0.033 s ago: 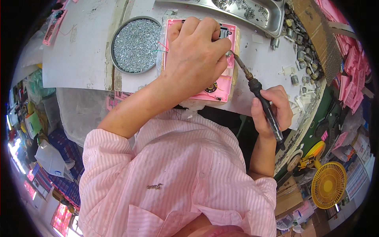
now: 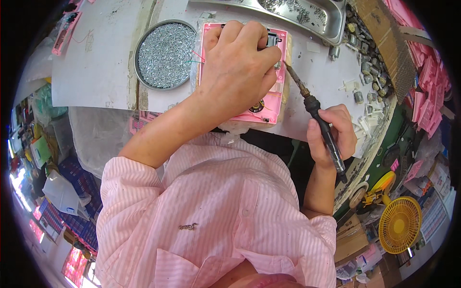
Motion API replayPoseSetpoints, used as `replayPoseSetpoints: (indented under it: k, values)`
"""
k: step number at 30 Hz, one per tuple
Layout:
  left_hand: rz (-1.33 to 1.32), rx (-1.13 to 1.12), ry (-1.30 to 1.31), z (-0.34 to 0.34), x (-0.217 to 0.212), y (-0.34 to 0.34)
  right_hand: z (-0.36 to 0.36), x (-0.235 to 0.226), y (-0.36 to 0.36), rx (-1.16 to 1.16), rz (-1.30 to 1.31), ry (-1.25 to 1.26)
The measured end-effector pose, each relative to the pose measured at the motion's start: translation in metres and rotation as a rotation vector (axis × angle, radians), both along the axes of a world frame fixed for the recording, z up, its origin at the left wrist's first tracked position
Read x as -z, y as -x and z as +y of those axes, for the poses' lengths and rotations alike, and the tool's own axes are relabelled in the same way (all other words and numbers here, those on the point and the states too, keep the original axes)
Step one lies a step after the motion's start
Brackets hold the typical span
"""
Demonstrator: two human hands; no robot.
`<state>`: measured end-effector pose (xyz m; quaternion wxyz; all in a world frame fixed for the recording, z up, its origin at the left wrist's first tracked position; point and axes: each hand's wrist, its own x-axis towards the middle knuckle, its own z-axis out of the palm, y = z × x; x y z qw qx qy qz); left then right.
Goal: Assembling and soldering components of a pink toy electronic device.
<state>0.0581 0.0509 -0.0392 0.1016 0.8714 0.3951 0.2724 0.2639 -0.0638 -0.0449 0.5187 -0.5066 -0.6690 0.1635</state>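
My left hand [image 2: 240,67] lies over a pink plastic casing [image 2: 271,108] on the bench. Its fingers are curled, and whatever they pinch is hidden beneath them. A round dark part with a copper-coloured ring [image 2: 258,106] shows in the lower part of the casing. Thin red and green wires poke out on its left side. In my right hand [image 2: 338,132] is a soldering iron [image 2: 321,120] with a black handle, gripped between thumb and fingers. The iron's tip points up and left, just beside the casing's right edge, close to my left fingers.
A round tin [image 2: 165,55] of small metal screws or pins stands left of the casing. A steel tray [image 2: 324,21] holds small parts at the back. Small motors [image 2: 367,67] and white plastic pieces [image 2: 367,120] lie on the right, beside cardboard [image 2: 384,38]. A yellow fan [image 2: 399,224] is lower right.
The soldering iron's tip has drawn back slightly to the right, away from my left fingers. My left hand and the casing look the same.
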Motion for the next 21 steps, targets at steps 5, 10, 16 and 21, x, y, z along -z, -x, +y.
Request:
replayPoseSetpoints:
  k: [5,10,16,21]
  values:
    - [0.003,-0.001,-0.012,0.0,0.0,0.0,-0.003,-0.001,-0.002,0.031,0.018,0.001]
    - [-0.002,-0.001,-0.054,0.001,0.001,-0.001,-0.005,-0.002,-0.004,0.049,0.019,0.0]
    - [0.015,-0.011,-0.072,0.001,0.001,-0.002,-0.008,-0.005,-0.009,0.066,0.02,0.005]
    - [0.076,-0.005,0.042,0.0,-0.023,0.021,-0.011,-0.012,-0.013,0.09,0.027,0.024]
